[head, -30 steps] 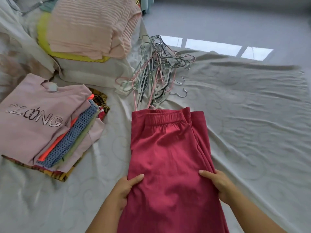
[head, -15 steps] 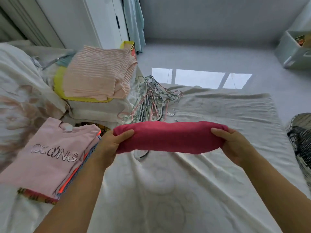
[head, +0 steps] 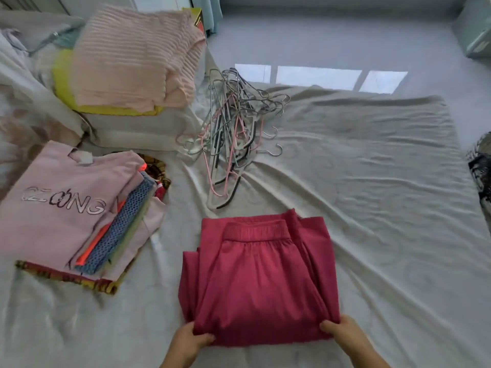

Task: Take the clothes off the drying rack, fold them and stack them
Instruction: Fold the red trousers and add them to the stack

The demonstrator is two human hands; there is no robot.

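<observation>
Red elastic-waisted trousers, folded to a squarish packet, lie flat on the wide, creased, pale grey bed sheet, straight ahead of the person. Their waistband is on the far side and the folded edge on the near one, so the slightly longer axis runs away from the body. A stack of folded clothes topped by a pale pink printed T-shirt sits to the left and a little farther off, apart from the trousers. A tangle of wire and plastic hangers lies beyond. The left hand pinches the near left corner and the right hand the near right. Both are equally close, though the left is nearer the stack, so any transfer probably goes leftward.
</observation>
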